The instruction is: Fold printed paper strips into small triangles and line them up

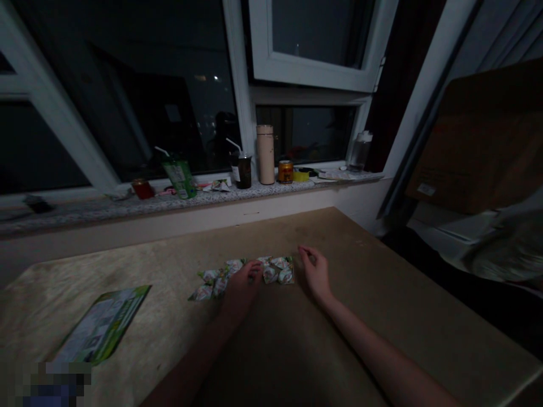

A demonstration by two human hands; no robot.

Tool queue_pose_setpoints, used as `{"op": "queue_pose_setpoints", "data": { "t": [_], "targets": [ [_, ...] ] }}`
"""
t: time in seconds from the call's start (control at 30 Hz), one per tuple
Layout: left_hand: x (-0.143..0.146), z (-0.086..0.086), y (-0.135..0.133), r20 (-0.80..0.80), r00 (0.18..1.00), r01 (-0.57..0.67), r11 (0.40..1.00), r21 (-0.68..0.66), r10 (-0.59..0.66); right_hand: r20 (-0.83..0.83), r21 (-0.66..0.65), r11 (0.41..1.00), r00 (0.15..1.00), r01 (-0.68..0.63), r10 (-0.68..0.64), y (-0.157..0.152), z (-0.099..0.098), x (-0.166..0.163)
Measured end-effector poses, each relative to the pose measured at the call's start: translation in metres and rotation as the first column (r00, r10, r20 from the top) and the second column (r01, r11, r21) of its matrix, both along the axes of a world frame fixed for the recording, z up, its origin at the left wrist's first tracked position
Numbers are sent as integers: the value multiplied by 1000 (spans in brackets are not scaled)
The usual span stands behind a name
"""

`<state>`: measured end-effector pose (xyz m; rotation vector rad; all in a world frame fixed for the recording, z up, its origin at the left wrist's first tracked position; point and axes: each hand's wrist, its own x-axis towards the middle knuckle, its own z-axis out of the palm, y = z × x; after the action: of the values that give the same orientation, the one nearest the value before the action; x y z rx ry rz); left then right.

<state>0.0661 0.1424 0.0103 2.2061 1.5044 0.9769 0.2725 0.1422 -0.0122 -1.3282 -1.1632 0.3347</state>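
Small white-and-green wrapped packets lie in two rows on the brown table, with a left group [204, 291] and a right group [279, 275]. Between these groups, my left hand [242, 285] bends its fingers down over the packets and covers part of the rows. Whatever its fingertips hold, if anything, is hidden. Just past the right end of the rows, my right hand [314, 272] rests on its side near the tabletop. Its thumb and fingers are bent but apart, and nothing shows between them.
A green-and-white pouch [104, 325] lies flat at the table's left. Along the windowsill [212, 199] stand a red jar [143, 189], a green carton [180, 178], a dark drink cup [243, 172], a beige flask [266, 155] and an orange jar [285, 172]. Right of the table is a cardboard box [479, 152].
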Motion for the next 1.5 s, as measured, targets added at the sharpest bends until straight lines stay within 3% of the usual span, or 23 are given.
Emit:
{"op": "queue_pose_setpoints", "data": {
  "t": [0.27,0.53,0.97,1.5],
  "targets": [
    [-28,-5,-29,-57,997,53,996,69,-49,86,34,993,990,-111,108,-27,11,-28],
    [-62,-1,-48,-113,992,56,997,52,-50,252,37,985,955,-168,153,-48,14,-47],
    [-119,18,-84,-266,961,-108,989,-99,79,391,-11,948,871,-318,297,-71,9,-71],
    [-169,23,-91,-307,935,-226,965,-137,175,434,-93,887,783,-453,446,-76,9,-113]
  ]
}}
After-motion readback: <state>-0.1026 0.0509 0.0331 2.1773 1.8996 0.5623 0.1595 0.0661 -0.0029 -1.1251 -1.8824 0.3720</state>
